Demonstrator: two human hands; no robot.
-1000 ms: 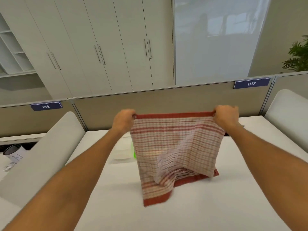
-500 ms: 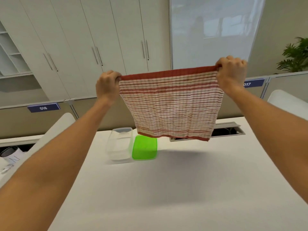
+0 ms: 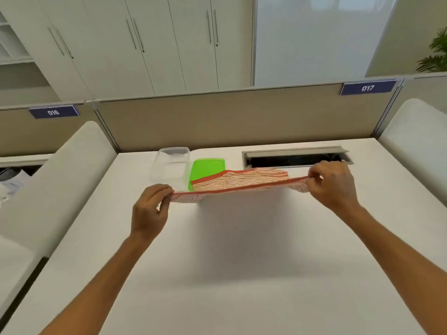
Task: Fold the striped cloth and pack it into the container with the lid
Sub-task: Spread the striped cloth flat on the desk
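Here, striped cloth [image 3: 242,183] stretched nearly flat and edge-on across the middle of the frame, held above the white tabletop [image 3: 242,262], with a soft shadow cast below. Left hand [image 3: 150,209] at centre left, fingers curled and pinching the near left corner of the red hem. Right hand [image 3: 332,184] at centre right, thumb and fingers pinched round the near right corner. Far edge of the cloth lifted in a ripple, hiding the lower part of the green lid [image 3: 206,169]. Lid lying flat on the tabletop, just right of the clear container [image 3: 171,165], which stands open and upright toward the upper middle of the frame; touching or merely close, cannot tell. Behind the cloth at upper right, a long cable slot [image 3: 295,158] set in the tabletop. Beyond that, a beige partition [image 3: 229,117] with blue tags reading 016 [image 3: 53,112] at left and 017 [image 3: 368,87] at right. White cabinets [image 3: 145,44] across the top; a plant [image 3: 435,56] at the right edge.
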